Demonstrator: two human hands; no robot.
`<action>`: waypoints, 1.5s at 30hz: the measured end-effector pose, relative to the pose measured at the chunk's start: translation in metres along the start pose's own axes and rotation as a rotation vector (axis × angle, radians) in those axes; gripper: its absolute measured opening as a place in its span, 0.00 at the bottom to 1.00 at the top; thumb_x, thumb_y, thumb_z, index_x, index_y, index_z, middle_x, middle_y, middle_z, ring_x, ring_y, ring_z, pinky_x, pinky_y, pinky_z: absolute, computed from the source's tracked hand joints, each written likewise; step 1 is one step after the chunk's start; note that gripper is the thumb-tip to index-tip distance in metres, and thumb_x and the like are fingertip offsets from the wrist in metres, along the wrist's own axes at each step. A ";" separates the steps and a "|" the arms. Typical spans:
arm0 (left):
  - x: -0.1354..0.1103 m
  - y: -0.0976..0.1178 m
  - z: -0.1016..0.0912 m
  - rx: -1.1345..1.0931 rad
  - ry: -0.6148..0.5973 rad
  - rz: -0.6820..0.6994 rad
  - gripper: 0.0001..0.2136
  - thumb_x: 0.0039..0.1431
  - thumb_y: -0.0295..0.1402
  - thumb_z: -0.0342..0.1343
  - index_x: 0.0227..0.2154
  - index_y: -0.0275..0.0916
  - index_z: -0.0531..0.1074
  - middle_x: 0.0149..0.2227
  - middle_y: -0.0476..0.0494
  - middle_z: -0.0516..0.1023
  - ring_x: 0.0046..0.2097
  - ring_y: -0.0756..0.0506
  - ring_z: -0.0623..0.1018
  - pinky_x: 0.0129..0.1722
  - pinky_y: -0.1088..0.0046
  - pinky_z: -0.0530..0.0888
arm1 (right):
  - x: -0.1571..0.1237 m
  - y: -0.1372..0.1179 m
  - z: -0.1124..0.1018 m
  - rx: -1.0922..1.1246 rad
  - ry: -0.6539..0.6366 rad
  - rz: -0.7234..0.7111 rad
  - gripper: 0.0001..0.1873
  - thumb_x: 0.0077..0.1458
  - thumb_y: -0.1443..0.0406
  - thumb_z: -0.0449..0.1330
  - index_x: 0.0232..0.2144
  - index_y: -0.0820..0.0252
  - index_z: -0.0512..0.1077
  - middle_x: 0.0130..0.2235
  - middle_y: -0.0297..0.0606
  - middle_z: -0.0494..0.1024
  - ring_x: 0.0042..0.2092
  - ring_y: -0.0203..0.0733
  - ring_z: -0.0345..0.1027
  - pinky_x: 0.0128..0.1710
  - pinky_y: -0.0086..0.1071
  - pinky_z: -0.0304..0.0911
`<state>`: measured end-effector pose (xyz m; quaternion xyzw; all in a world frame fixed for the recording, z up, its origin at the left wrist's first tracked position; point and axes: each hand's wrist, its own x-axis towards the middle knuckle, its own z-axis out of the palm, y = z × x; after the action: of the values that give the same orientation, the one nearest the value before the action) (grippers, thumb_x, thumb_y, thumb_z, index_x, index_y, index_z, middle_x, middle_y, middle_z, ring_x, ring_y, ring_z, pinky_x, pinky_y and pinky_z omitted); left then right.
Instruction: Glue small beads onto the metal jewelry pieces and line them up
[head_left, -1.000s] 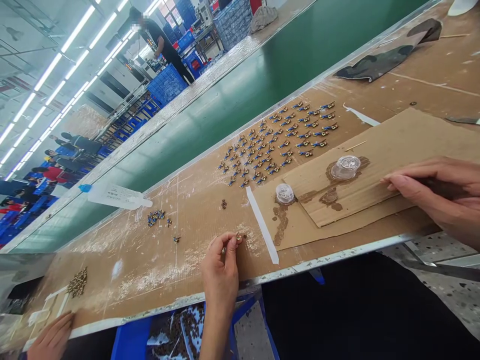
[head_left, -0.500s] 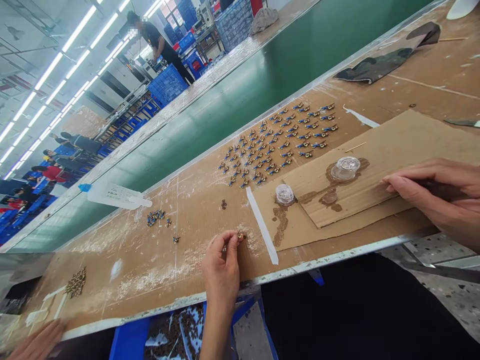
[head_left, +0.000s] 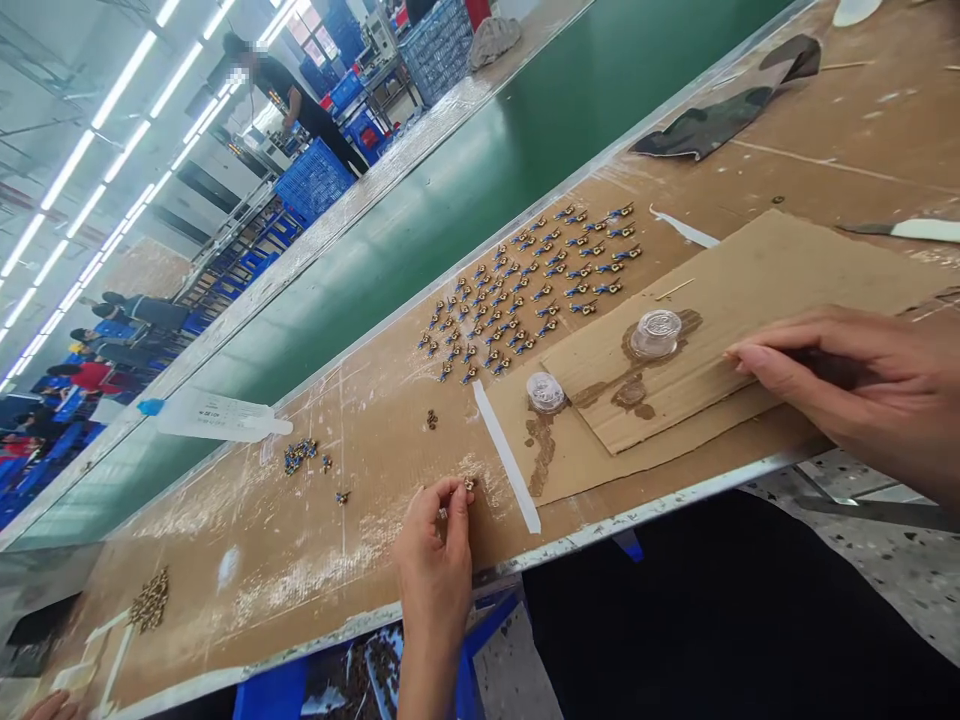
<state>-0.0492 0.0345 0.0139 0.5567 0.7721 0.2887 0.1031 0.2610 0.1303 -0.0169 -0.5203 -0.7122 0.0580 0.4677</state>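
Note:
My left hand [head_left: 436, 555] rests near the bench's front edge, fingers pinched on a small brass-coloured part [head_left: 469, 484] against the brown bench top [head_left: 375, 440]. My right hand [head_left: 847, 385] lies curled on the cardboard sheet [head_left: 750, 300], its fingers closed round a thin dark tool that I can barely see. Two small clear plastic cups [head_left: 656, 333] [head_left: 545, 392] stand on stained cardboard between the hands. Beyond them, many small blue and gold pieces [head_left: 525, 290] lie in rows.
A white tape strip [head_left: 507, 457] lies right of my left hand. A small pile of blue pieces [head_left: 300, 455] and a brass pile [head_left: 150, 600] lie to the left. A green conveyor belt [head_left: 450, 210] runs behind. A blue bin [head_left: 360, 680] sits under the bench. People work far left.
The view has shifted, so everything sits a little further left and lower. My left hand's pinch has moved slightly on the small part. Another person's hand at bottom left has almost left the picture.

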 end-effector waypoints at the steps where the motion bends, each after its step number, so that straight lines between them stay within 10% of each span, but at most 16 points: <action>1: 0.000 0.001 0.000 0.009 0.000 -0.004 0.10 0.57 0.41 0.53 0.32 0.41 0.74 0.30 0.46 0.79 0.34 0.46 0.77 0.37 0.70 0.71 | 0.001 -0.001 0.000 -0.001 0.007 -0.011 0.09 0.57 0.59 0.55 0.28 0.55 0.71 0.30 0.31 0.76 0.30 0.33 0.69 0.28 0.28 0.61; 45: 0.013 0.009 -0.004 0.299 -0.082 0.257 0.09 0.58 0.38 0.50 0.31 0.42 0.73 0.30 0.44 0.78 0.33 0.44 0.76 0.35 0.68 0.72 | 0.003 0.008 -0.004 0.098 -0.003 -0.042 0.07 0.57 0.65 0.55 0.28 0.59 0.71 0.29 0.33 0.76 0.30 0.32 0.69 0.29 0.27 0.62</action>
<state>-0.0484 0.0475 0.0244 0.6712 0.7240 0.1585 0.0130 0.2690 0.1350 -0.0173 -0.4818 -0.7198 0.0837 0.4927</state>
